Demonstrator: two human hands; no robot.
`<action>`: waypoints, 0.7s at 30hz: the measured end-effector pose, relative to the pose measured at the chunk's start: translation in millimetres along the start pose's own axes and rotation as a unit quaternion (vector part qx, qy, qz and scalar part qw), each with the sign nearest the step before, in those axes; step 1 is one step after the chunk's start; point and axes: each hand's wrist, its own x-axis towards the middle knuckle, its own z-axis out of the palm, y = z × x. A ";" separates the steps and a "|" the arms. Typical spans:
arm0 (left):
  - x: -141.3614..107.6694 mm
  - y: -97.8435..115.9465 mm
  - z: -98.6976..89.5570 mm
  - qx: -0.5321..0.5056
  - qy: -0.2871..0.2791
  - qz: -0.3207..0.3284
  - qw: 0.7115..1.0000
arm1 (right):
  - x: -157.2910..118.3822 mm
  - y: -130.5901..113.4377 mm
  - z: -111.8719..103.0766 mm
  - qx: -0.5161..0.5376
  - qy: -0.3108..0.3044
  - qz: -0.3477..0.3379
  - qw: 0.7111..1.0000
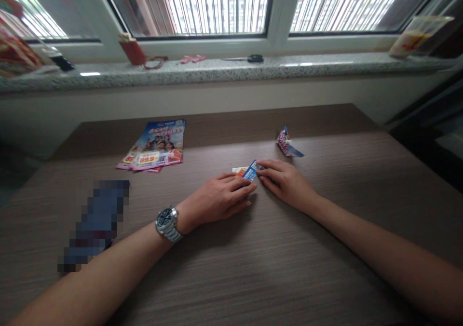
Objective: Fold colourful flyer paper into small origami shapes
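Note:
A small piece of folded printed paper (250,171), blue, orange and white, lies on the brown table (231,278) between my hands. My left hand (220,196), with a metal watch (168,222) on its wrist, presses its fingers over the paper's left and near part, hiding some of it. The fingertips of my right hand (287,183) pinch the paper's upper right end. Beyond my right hand stands a folded paper shape (285,145) in blue and pink.
Printed flyers (159,145) are stacked at the back left. A pixelated dark object (97,220) lies beside my left forearm. On the granite sill (202,73) are scissors (255,58), pink pieces (193,59), a red container (133,51) and a clear cup (415,36).

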 end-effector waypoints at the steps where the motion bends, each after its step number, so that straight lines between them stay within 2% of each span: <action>1: -0.5 -0.3 0.7 0.005 0.001 -0.020 1.000 | -0.7 -0.6 -0.7 -0.004 -0.006 -0.002 1.000; 5: -1.7 -0.9 3.5 0.019 0.013 -0.099 0.995 | -3.7 -3.1 -2.9 -0.018 -0.029 -0.011 0.999; 8: -1.6 -2.5 4.4 0.023 0.019 -0.122 0.992 | -5.1 -5.6 -5.2 -0.033 -0.032 -0.015 0.999; 15: -1.8 -7.8 6.4 -0.002 0.022 -0.117 0.993 | -3.2 -12.3 -8.5 -0.059 -0.035 -0.022 0.997; 21: -2.3 -8.2 8.5 0.000 0.031 -0.096 0.995 | 1.2 -13.2 -1.9 -0.018 -0.046 -0.047 0.998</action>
